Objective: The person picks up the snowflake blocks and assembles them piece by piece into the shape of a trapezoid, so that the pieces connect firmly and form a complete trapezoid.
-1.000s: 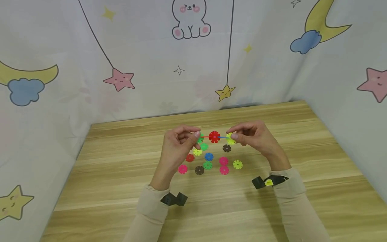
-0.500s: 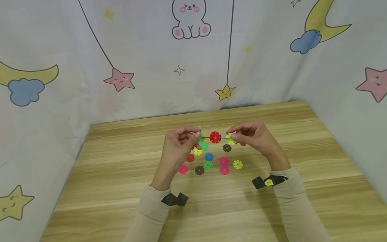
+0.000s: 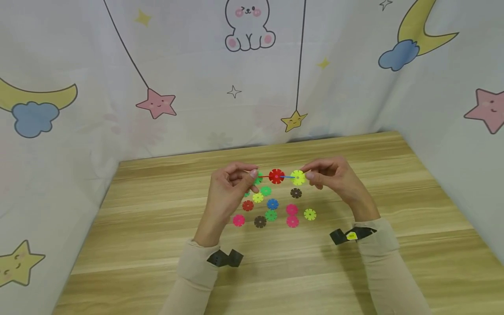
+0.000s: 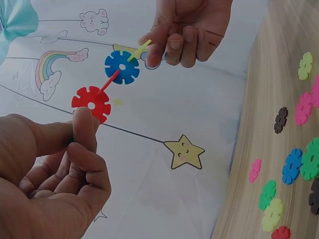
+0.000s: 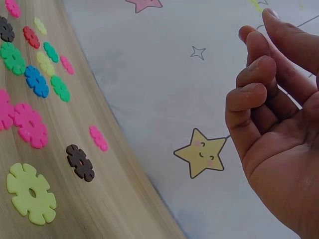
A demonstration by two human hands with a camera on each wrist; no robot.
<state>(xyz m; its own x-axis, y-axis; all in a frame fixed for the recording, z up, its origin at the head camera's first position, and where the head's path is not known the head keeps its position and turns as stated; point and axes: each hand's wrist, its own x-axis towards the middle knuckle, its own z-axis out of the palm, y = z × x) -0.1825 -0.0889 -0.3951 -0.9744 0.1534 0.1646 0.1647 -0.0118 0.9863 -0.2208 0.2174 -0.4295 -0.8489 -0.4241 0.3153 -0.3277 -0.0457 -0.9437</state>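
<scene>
In the head view my left hand (image 3: 228, 197) pinches a green notched disc (image 3: 258, 178) between thumb and index finger, at the left end of an interlocked chain held above the table. An edge-on red disc, a face-on red disc (image 3: 276, 176), an edge-on blue disc and a yellow disc (image 3: 298, 177) follow to the right. The left wrist view shows the blue disc (image 4: 122, 67) face-on and the fingers covering most of the green one. My right hand (image 3: 334, 179) is beside the yellow disc, thumb and index fingertips apart; in the right wrist view its other fingers are loosely curled.
Several loose notched discs lie flat below the hands, among them a blue disc (image 3: 272, 204), a brown disc (image 3: 296, 193) and a yellow-green disc (image 3: 309, 214). The wooden table (image 3: 138, 245) meets a printed cloth backdrop (image 3: 189, 78) behind and at both sides.
The right fingers have come off the yellow disc, which now shows whole. The left hand and chain have shifted slightly left. The loose discs lie as before.
</scene>
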